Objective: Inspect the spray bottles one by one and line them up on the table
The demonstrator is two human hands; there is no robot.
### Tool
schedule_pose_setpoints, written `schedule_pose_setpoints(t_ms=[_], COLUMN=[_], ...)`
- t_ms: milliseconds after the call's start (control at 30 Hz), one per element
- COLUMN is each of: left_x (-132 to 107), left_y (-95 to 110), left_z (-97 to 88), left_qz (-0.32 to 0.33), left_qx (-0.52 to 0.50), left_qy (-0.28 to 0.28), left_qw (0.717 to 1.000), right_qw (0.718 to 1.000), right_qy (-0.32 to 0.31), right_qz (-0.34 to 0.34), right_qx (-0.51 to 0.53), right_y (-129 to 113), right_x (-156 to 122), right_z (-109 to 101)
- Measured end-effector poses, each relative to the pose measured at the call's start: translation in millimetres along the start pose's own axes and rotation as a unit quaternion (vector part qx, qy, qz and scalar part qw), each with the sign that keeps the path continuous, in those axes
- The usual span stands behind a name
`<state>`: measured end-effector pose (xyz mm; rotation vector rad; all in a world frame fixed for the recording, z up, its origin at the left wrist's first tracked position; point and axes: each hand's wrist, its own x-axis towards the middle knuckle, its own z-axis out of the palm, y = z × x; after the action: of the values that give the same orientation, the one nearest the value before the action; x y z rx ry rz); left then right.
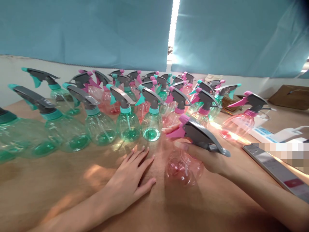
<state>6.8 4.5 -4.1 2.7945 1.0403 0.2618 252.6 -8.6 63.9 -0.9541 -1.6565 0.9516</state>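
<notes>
My right hand (pixel 193 149) is wrapped round the neck of a pink spray bottle (pixel 178 167) with a grey and pink trigger head. The bottle is close to the table top, its nozzle pointing left and back; whether its base touches the wood I cannot tell. Flat on the table to its left lies my left hand (pixel 134 172), fingers spread and nothing in it. Just behind stands a green spray bottle (pixel 151 127), clear-walled with a teal collar. Another green spray bottle (pixel 128 125) is beside it, near my left fingertips.
Several more green and pink spray bottles stand in rows across the wooden table (pixel 101 199). At the right lie a phone (pixel 272 167), a white power strip (pixel 263 132) with plugs, and a brown bag (pixel 289 96). Blue curtains (pixel 96 32) hang behind.
</notes>
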Motion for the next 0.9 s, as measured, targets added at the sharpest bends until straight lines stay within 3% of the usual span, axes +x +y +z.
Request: schedule_pose_setpoints(t_ms=[900], left_x=[0.0], left_y=[1.1], left_z=[-3.3], left_qz=[-0.008], left_qx=[-0.011], left_qy=[-0.006], left_qw=[1.0], right_qw=[0.996], right_qy=[0.014], right_qz=[0.0], right_qx=[-0.088], right_y=[-4.2], right_x=[0.0], right_z=[-2.0])
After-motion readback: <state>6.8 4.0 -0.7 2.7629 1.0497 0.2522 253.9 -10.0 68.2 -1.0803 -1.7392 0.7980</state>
